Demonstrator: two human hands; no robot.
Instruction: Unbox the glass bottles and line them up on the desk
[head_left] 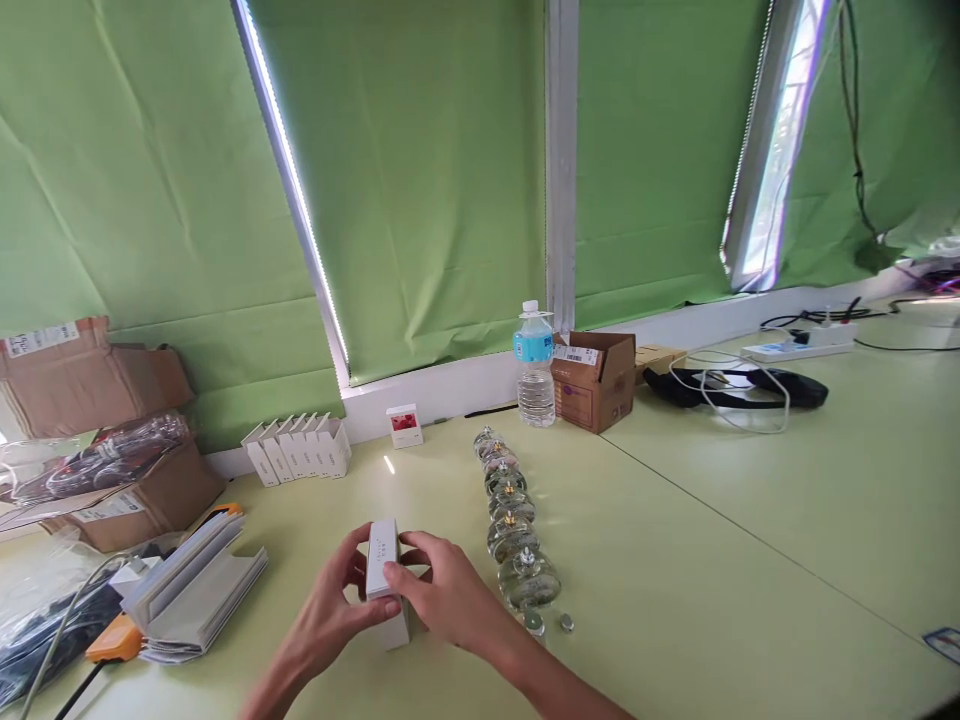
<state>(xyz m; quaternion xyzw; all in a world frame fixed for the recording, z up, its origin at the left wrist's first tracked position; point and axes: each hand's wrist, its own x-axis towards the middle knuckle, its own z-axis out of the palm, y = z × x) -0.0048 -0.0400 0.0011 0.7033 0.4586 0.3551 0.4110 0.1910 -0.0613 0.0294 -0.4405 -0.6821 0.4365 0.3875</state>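
Observation:
A small white box point(383, 560) with printing on its top stands upright near the table's front. My left hand point(341, 600) grips it from the left, thumb across its near face. On the right side, my right hand point(446, 590) holds the same box, with a finger at its upper near edge. Right of my hands, several round glass bottles point(529, 578) form a row running away from me. Two small round caps point(566, 622) lie by the nearest bottle.
Several white boxes point(296, 450) stand at the back left, beside a small red-and-white card point(405, 426). Folded white cartons point(199, 600) and brown boxes point(142, 490) lie left. A water bottle point(535, 375), an open carton point(600, 385) and a black headset point(795, 388) are behind.

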